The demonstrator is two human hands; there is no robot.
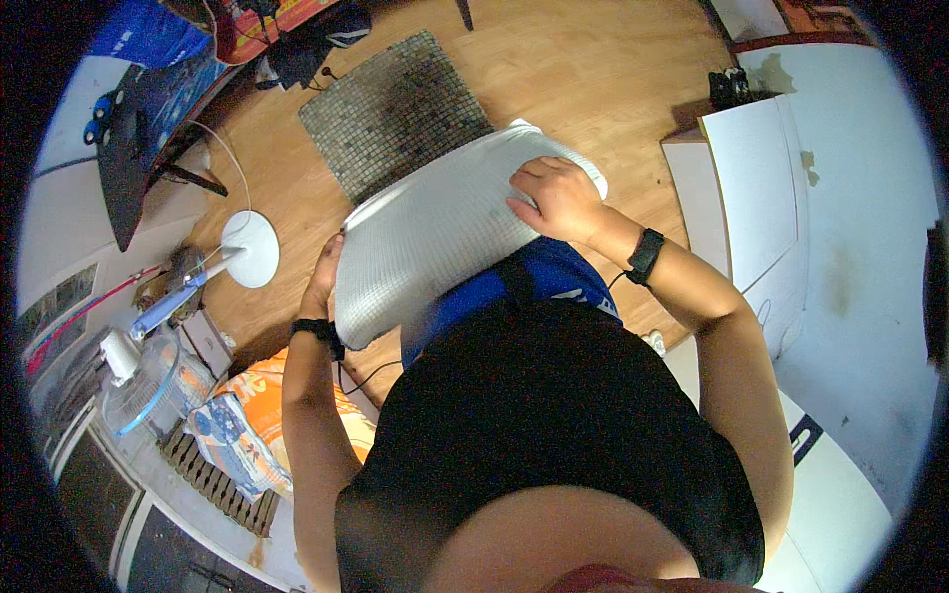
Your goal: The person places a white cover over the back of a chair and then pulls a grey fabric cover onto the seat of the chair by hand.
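Note:
A white pillow-like cushion with a fine grid texture (437, 230) is held out before my waist, slanting from lower left to upper right. My left hand (325, 270) grips its left end, the fingers partly hidden behind the edge. My right hand (557, 196) lies on its upper face near the right end, with bent fingers pressed on the surface. A black band with a cable sits on each wrist. Below the cushion show my blue shorts and black top.
A checkered mat (397, 104) lies on the wood floor ahead. A standing fan (144, 378) with a round white base (250, 248) is at left, near an orange bag (259, 393). A white cabinet (756, 193) stands at right by the wall. A dark table (133, 163) is at upper left.

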